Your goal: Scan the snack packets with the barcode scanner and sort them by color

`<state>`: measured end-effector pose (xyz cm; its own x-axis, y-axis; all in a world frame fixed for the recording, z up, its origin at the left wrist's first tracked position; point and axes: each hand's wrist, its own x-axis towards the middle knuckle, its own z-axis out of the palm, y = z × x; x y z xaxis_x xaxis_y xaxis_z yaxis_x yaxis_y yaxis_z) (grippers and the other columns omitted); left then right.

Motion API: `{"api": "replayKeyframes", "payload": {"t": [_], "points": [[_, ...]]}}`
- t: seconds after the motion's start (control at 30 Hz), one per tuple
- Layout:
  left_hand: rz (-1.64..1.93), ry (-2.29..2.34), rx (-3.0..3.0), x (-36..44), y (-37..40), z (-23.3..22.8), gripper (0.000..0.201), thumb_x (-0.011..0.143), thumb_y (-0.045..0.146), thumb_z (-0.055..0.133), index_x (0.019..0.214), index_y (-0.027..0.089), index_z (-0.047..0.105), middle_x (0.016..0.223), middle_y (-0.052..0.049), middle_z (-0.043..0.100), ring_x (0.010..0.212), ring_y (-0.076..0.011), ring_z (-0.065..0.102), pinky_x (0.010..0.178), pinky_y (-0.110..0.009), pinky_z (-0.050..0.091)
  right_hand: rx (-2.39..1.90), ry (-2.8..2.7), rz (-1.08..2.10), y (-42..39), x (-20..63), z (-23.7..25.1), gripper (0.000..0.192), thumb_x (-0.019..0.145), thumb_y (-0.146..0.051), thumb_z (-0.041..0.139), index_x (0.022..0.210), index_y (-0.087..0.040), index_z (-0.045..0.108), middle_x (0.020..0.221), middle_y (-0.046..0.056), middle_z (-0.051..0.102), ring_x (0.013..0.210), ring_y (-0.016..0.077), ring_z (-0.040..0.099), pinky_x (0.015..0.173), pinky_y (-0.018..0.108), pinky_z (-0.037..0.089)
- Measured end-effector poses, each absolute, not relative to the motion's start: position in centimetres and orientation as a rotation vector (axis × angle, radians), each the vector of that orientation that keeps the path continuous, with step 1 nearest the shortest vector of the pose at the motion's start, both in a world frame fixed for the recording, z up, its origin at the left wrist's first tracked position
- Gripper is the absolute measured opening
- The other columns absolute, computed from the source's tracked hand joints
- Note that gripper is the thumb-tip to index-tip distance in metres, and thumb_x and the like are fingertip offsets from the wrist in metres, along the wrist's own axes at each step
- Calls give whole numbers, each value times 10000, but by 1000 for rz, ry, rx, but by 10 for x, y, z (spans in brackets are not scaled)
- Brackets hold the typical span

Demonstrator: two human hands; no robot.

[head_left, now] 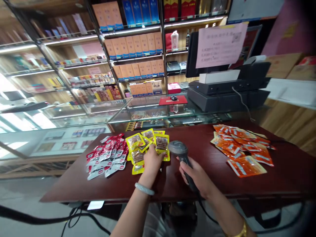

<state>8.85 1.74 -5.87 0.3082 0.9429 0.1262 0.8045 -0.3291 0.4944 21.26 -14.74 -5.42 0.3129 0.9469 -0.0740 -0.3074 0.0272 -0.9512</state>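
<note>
Our right hand (196,176) grips the black scanner (181,152) above the desk (79,186), its handle slanting back rightward, its head pointing left toward the yellow packets (137,156). Our left hand (152,161) touches these; whether it grasps one, we cannot tell.

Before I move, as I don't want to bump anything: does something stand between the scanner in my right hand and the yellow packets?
Nothing visible stands between the scanner and the nearest yellow packets, though your left hand covers part of the pile.
</note>
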Motion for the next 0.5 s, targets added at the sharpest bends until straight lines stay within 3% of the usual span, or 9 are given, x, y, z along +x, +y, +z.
{"api": "replayKeyframes", "payload": {"t": [0.17, 0.33, 0.5], "points": [[609, 1937, 2365, 53, 45, -43, 670, 845, 477, 595, 1374, 95, 442, 1115, -199, 695, 1109, -352, 626, 931, -441, 429, -1097, -819, 1205, -124, 190, -62, 411, 862, -553, 659, 1038, -205, 532, 583, -90, 472, 438, 86, 381, 411, 208, 321], [674, 2122, 2300, 42, 74, -42, 717, 845, 553, 517, 1418, 129, 444, 1323, -213, 586, 1217, -390, 514, 995, -491, 385, -1096, -845, 1197, -117, 185, -59, 424, 851, -559, 662, 1035, -199, 534, 567, -97, 478, 420, 82, 393, 407, 206, 328], [565, 2122, 2262, 47, 96, -43, 668, 834, 652, 435, 1278, 171, 570, 1261, -220, 597, 1186, -420, 491, 967, -543, 384, -1088, -857, 1149, -121, 193, -53, 383, 852, -534, 666, 982, -199, 532, 572, -96, 495, 416, 75, 396, 411, 205, 335]]}}
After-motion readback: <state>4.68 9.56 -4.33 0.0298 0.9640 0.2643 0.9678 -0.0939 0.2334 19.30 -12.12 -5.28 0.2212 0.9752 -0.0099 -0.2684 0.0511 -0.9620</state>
